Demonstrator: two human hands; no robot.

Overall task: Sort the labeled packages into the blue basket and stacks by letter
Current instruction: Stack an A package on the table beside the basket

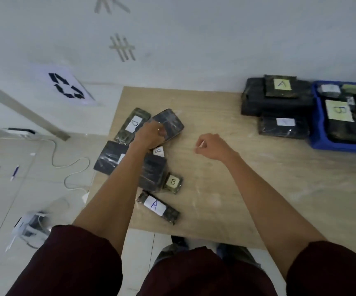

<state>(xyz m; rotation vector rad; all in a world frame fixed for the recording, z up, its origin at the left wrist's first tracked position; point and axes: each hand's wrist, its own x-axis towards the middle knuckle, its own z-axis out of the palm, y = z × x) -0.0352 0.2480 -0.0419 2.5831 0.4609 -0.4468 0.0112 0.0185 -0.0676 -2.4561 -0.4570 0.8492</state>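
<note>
Dark glossy plastic-wrapped package (170,122) gripped by left hand (151,135), beside D-labelled package (133,124) on light wooden table (236,178). Right hand (212,147) held loosely curled, empty. Blue plastic basket (330,146) seen far right.

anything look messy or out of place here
The unsorted packages at the left of the table lie askew and overlapping, one dark package reaching the edge. The left hand grips a glossy package. Two pens lie on the floor.

Your loose packages (151,167) lie clustered at the tabletop's (215,178) left; the A stack (277,97) sits far right, with the basket (318,144) just beside its right.
</note>
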